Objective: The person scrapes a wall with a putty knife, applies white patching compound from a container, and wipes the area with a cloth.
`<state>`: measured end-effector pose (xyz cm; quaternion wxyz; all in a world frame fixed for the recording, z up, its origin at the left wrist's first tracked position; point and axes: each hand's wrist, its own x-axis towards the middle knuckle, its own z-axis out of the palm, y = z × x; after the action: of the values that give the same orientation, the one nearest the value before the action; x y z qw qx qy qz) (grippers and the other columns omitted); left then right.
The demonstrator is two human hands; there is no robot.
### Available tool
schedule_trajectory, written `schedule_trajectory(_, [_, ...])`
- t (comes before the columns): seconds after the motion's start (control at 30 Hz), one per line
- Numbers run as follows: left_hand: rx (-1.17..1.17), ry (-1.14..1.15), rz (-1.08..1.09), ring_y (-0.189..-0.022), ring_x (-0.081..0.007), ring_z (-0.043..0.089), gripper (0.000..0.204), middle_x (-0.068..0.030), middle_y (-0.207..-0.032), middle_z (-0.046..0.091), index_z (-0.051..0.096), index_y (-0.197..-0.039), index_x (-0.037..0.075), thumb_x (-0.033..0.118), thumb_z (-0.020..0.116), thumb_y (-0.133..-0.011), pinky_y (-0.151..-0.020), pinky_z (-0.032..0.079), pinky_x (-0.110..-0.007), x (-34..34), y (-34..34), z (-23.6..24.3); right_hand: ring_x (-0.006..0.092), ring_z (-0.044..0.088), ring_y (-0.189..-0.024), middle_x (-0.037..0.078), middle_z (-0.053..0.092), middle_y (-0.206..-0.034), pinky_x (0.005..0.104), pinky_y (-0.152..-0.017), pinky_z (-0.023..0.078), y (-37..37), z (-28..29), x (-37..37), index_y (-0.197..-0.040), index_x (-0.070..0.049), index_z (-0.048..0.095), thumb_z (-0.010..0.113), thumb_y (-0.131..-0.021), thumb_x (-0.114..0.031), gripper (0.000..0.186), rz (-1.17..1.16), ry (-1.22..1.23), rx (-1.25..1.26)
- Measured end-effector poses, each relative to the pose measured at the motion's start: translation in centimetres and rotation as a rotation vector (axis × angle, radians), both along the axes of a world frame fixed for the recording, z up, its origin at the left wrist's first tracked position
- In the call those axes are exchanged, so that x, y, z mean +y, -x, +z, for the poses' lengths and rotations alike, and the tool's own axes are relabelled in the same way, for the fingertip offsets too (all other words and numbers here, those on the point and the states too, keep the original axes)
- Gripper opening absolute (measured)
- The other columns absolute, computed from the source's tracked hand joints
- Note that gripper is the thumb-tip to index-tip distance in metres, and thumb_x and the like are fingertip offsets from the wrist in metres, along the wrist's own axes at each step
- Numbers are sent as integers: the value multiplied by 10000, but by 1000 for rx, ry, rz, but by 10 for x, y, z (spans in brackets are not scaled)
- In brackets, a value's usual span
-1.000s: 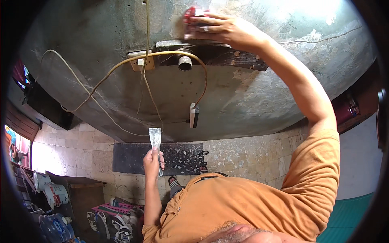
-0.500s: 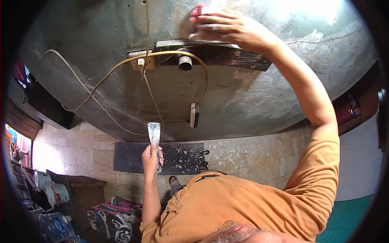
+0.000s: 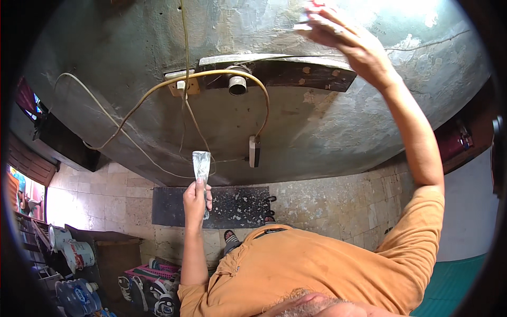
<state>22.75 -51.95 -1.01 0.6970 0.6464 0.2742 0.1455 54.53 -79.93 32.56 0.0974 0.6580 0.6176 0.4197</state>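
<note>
My left hand [image 3: 196, 202] is closed round the handle of a putty knife [image 3: 201, 165]. Its broad, whitish-smeared blade points up, apart from the wall. High on the right, my raised right hand [image 3: 356, 47] is at the peeling grey wall [image 3: 327, 127]. A red-and-white piece [image 3: 318, 5] is in its fingers, mostly hidden by them and blurred, so its kind cannot be made out. Pale, flaking patches mark the wall around that hand.
Below my right hand runs a dark board [image 3: 296, 74] with a pipe stub [image 3: 237, 85]. A socket [image 3: 182, 84], looping cable [image 3: 142, 98] and power strip [image 3: 254, 151] hang on the wall. Flakes litter a dark mat [image 3: 237, 208]. Shoes [image 3: 138, 293] and buckets [image 3: 79, 254] stand lower left.
My right hand has moved to the right along the upper wall with the red-and-white piece. The putty knife in my left hand is slightly higher in view.
</note>
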Motion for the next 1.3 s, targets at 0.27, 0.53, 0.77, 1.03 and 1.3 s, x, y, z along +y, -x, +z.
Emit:
schedule_trajectory(0.27, [-25,-22,-80,-442,-97,494,433,-28,-630,534,594,-905,17,385,456,-1087,-403,402,-247,-20,-8,16,231,377,-1470,16,405,-1590,397,-1251,288,-23,-36,56,-1480,-183,510,567,-857,-69,637,-29,95,-178])
schedule_trajectory(0.53, [-10,35,-6,-438,-96,484,426,-26,-640,534,586,-914,23,385,450,-1090,-392,392,-249,-7,7,-4,182,635,-1059,95,664,-1275,292,-938,516,0,-31,-30,-1355,-37,597,539,-947,38,419,229,-827,1027])
schedule_trajectory(0.77, [-204,110,-42,-459,-60,472,308,2,-636,506,574,-953,26,309,533,-1067,-396,384,-223,-26,-24,46,214,689,-1048,162,689,-1182,350,-921,567,66,-83,12,-1288,67,581,550,-961,-26,342,517,-1015,2046])
schedule_trajectory(1.03, [-438,291,-93,-447,-49,468,339,-19,-659,561,551,-1002,66,368,702,-969,-373,354,-199,-52,-70,101,285,682,-1071,215,612,-1282,438,-915,607,97,-144,22,-1417,84,435,484,-977,-86,474,564,-726,2446])
schedule_trajectory(1.3, [-436,233,-180,-564,-37,548,369,-20,-796,629,603,-1152,-3,266,744,-942,-386,408,-185,-65,-89,109,254,740,-831,193,698,-1100,370,-760,649,120,-189,29,-1315,84,549,499,-967,-58,379,175,-614,2552])
